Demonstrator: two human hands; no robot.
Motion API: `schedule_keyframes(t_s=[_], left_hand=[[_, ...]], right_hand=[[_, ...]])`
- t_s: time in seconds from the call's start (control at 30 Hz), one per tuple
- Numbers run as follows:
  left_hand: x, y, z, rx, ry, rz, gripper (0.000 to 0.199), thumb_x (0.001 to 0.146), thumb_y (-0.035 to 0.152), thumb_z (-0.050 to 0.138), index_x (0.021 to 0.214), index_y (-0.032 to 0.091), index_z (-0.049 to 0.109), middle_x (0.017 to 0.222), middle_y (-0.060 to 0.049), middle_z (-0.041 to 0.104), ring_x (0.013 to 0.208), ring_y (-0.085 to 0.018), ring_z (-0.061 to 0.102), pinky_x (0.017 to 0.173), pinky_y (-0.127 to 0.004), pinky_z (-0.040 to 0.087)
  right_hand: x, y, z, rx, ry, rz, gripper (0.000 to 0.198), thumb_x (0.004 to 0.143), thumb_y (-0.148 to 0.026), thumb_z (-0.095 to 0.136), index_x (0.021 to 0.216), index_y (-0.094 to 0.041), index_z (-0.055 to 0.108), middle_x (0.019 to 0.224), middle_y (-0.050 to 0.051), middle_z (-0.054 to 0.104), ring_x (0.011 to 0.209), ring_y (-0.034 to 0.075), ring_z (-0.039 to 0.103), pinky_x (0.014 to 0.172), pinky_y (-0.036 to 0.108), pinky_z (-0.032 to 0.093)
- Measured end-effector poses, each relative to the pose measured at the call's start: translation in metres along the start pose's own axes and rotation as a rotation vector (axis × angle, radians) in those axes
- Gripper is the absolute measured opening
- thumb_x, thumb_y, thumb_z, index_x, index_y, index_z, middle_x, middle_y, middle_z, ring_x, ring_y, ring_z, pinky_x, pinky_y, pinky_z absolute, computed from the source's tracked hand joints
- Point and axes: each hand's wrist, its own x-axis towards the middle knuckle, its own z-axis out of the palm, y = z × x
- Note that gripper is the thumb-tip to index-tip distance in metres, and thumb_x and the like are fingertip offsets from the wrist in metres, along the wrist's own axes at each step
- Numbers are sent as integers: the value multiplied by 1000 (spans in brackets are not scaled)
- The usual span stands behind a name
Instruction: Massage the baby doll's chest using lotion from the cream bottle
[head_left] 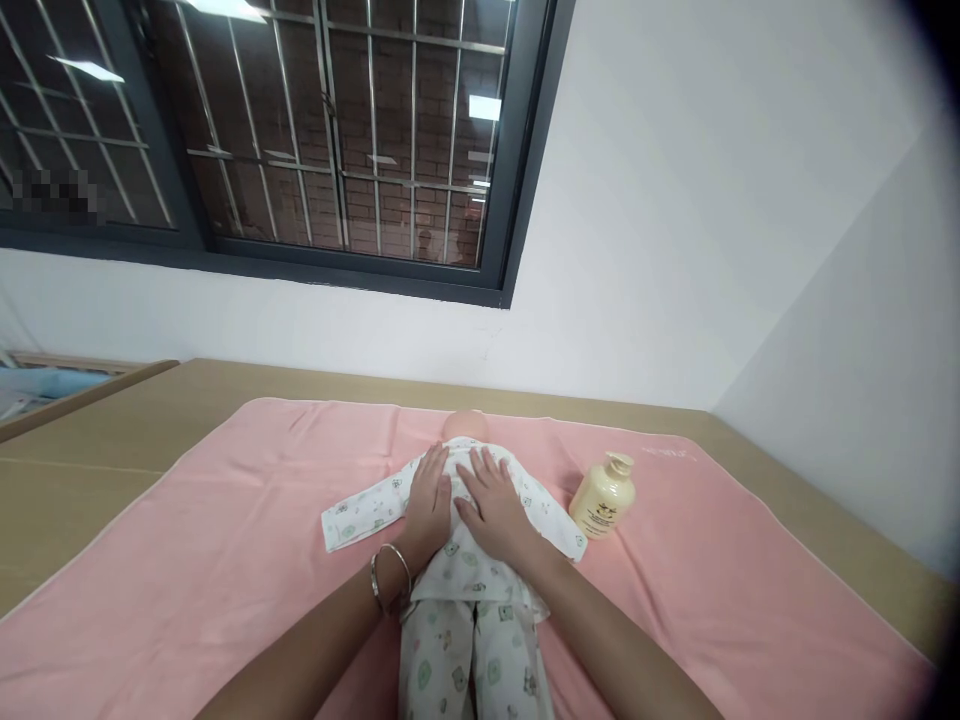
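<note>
A baby doll [465,426] lies on a pink sheet, its head at the far end. It wears a white patterned top [471,565] with long sleeves spread to both sides, and matching trousers [436,660]. My left hand [430,500] rests flat on the left of the doll's chest, fingers stretched toward the head; a silver bangle circles that wrist. On the right of the chest lies my right hand [493,508], palm down with its fingers spread. Neither hand grips anything. Just beyond the doll's right-side sleeve stands a cream pump bottle [604,497], slightly tilted in view.
The pink sheet [247,560] covers much of a wooden tabletop [97,480]. Behind it rises a white wall [622,270] with a dark-framed, barred window [337,130]. A light-blue item [52,382] shows beyond the table's raised left edge.
</note>
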Motion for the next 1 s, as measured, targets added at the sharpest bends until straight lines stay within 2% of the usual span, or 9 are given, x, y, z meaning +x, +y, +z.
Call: schedule_keyframes(t_s=[0.07, 0.23, 0.4, 0.53, 0.6, 0.7, 0.8, 0.9, 1.0], left_hand=[[-1, 0, 0, 14, 8, 16, 49, 100, 35, 22, 141, 15, 38, 151, -13, 36, 141, -23, 29, 116, -51, 26], [-1, 1, 1, 43, -7, -9, 48, 100, 35, 21, 141, 17, 38, 152, -12, 34, 142, -24, 28, 115, -53, 27], [-1, 6, -2, 106, -8, -5, 48, 100, 36, 21, 140, 17, 39, 153, -12, 32, 143, -24, 25, 115, -52, 26], [0, 8, -3, 153, -23, -11, 47, 99, 35, 22, 138, 15, 40, 152, -13, 32, 142, -24, 26, 115, -51, 26], [3, 11, -2, 189, -48, -11, 47, 99, 36, 24, 137, 14, 42, 150, -14, 36, 140, -25, 29, 114, -51, 28], [7, 25, -4, 278, -127, -16, 49, 96, 36, 30, 138, 12, 40, 144, -16, 43, 135, -28, 37, 110, -50, 32], [8, 51, -18, 418, -223, 45, 50, 93, 33, 35, 137, 9, 41, 139, -19, 48, 131, -32, 42, 107, -52, 35], [4, 79, -42, 553, -377, 111, 37, 92, 38, 40, 108, 13, 61, 112, -18, 64, 109, -34, 57, 94, -51, 44], [-4, 93, -65, 603, -649, 197, 32, 88, 46, 47, 84, 19, 63, 82, -10, 66, 75, -27, 61, 71, -42, 49]], right_hand=[[0, -1, 2, 5, -62, -21, 52, 94, -36, 43, 144, -22, 38, 156, 8, 24, 145, 27, 11, 115, 54, 15], [0, 2, 3, -5, 57, -2, 55, 94, -34, 41, 146, -17, 34, 157, 11, 17, 146, 26, 8, 116, 52, 16], [0, 2, 4, 12, -50, 19, 52, 95, -35, 41, 145, -20, 37, 156, 10, 23, 145, 28, 13, 115, 52, 16], [-2, 1, 5, 16, 76, 58, 57, 97, -37, 37, 148, -16, 28, 158, 11, 13, 146, 26, 5, 116, 50, 18], [-1, 2, 4, 20, 23, 24, 54, 97, -34, 36, 148, -16, 31, 157, 10, 17, 146, 26, 7, 116, 49, 17], [3, 2, -4, 27, -135, -22, 51, 95, -29, 38, 144, -18, 38, 155, 9, 25, 144, 27, 15, 115, 48, 18], [1, 0, -27, 11, -163, 2, 48, 90, -23, 42, 138, -19, 47, 150, 10, 36, 139, 27, 29, 112, 44, 25], [-10, -9, -57, -35, -195, 53, 36, 86, -19, 44, 117, -21, 61, 124, 9, 59, 117, 24, 52, 96, 37, 39], [-26, -25, -76, -109, -375, 71, 15, 83, -28, 54, 92, -23, 64, 91, 5, 65, 86, 23, 60, 71, 32, 43]])
